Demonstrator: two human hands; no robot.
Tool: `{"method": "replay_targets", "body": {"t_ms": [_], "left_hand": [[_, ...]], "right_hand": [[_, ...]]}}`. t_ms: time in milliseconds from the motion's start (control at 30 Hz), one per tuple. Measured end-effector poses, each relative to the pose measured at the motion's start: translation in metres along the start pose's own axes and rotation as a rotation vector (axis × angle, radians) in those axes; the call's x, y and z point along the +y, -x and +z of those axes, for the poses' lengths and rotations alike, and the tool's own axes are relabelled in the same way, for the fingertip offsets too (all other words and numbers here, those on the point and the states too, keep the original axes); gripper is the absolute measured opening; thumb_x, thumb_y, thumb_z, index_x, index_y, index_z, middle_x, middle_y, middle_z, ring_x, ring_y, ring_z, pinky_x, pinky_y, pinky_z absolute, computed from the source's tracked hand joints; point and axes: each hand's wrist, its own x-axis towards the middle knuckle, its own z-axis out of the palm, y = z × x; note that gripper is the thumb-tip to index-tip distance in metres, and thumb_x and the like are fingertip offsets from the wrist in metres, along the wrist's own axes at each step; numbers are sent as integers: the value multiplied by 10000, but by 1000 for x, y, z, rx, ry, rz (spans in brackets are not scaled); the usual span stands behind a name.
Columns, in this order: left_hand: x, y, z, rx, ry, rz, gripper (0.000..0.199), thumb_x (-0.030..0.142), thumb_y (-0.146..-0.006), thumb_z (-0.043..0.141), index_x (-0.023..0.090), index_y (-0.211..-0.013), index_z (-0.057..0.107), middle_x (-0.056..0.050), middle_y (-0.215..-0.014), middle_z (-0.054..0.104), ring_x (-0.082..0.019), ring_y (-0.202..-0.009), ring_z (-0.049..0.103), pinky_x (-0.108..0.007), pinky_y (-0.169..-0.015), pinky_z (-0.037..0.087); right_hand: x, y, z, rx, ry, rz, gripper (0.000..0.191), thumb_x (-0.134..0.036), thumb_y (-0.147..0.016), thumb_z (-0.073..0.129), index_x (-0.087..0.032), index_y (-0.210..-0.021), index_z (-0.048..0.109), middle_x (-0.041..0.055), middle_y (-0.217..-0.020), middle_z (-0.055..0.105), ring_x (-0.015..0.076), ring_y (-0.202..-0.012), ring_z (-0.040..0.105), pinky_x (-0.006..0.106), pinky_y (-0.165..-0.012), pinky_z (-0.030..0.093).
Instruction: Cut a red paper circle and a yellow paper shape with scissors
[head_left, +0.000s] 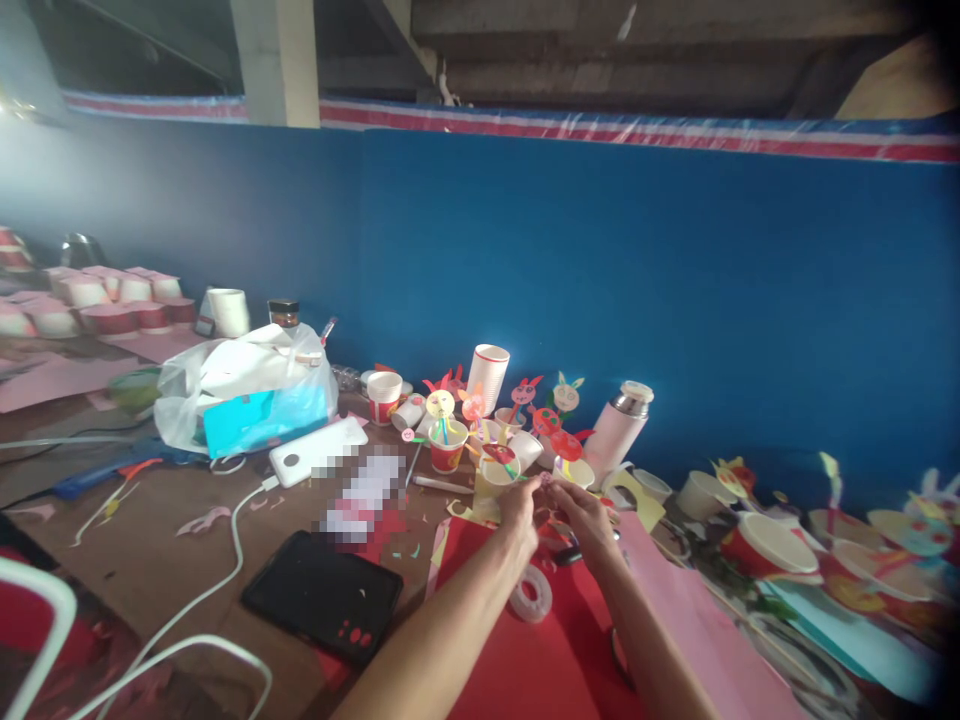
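Note:
Both hands meet above a red sheet (487, 640) in front of several decorated paper cups. My left hand (521, 510) is closed, its thumb and finger pinching a small pink paper piece (546, 480). Close beside it, my right hand (581, 510) pinches the same piece from the other side. A roll of clear tape (531, 594) lies on the red sheet between my forearms. Scissors (568, 555), partly hidden, are by my right wrist. Just beyond my hands stands a cup with a yellow paper face (440, 403).
Left of the sheet lie a black phone case (322, 595), a white power bank (319, 452) with a cable and a plastic bag (180, 400). A pink thermos (615, 435) stands behind. More cups (772, 545) crowd the right, before a blue partition (645, 270).

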Motion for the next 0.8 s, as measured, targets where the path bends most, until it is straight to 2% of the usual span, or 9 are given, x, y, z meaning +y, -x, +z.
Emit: {"method": "replay_targets", "body": {"t_ms": [133, 300, 400, 600, 800], "left_hand": [[-1, -1, 0, -16, -16, -18, 170, 248, -666, 716, 120, -670, 604, 10, -533, 572, -82, -433, 512, -190, -423, 339], [-4, -3, -2, -14, -45, -11, 127, 234, -781, 617, 119, -736, 589, 36, -560, 558, -70, -443, 486, -186, -429, 352], [-6, -5, -3, 6, -47, 21, 116, 219, -720, 659, 116, -745, 612, 10, -571, 584, -83, -463, 512, -191, -433, 341], [-6, -7, -6, 23, -55, 99, 264, 336, -607, 744, 123, -728, 646, -34, -620, 627, -127, -525, 563, -213, -453, 350], [-8, -6, -5, 43, -36, 103, 271, 373, -647, 715, 122, -700, 627, -32, -607, 618, -117, -491, 546, -210, -433, 349]], "right_hand": [[-2, -2, 1, 21, 13, 19, 228, -341, -895, 532, -133, -944, 611, -6, -813, 632, 117, -649, 608, 274, -594, 517], [-6, -9, 5, 10, 47, 43, 207, -323, -884, 551, -137, -952, 612, 11, -879, 640, 128, -699, 618, 284, -616, 525], [-6, -12, 9, 17, 62, 47, 200, -310, -883, 555, -133, -958, 610, 15, -904, 640, 138, -729, 623, 296, -637, 529], [-2, -17, 12, 21, 43, 50, 214, -326, -881, 556, -128, -936, 615, 7, -875, 642, 137, -712, 625, 291, -626, 528], [-3, -19, 18, 49, -26, 86, 206, -306, -883, 556, -134, -986, 605, 21, -937, 637, 148, -756, 626, 305, -650, 533]]}}
